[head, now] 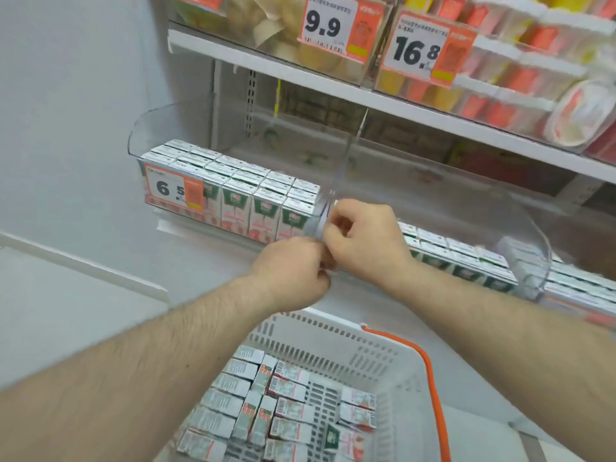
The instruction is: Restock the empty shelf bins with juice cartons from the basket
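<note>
My left hand (293,266) and my right hand (361,236) meet at the front of the middle shelf. Both have curled fingers and grip the front end of the clear plastic divider (346,161) between two bins. The left bin (143,128) is packed with pink and green juice cartons (263,208) behind a 6.5 price tag (173,190). The right bin (530,235) holds cartons (443,251) along its front; its part behind my right hand is hidden. Below my arms, a white basket (353,338) holds several cartons (253,405) lying flat.
The basket's orange handle (433,388) hangs on its right side. Above, a white shelf (333,83) carries packaged goods with price tags 9.9 (325,25) and 16.8 (418,51). A grey wall (66,111) closes the left side.
</note>
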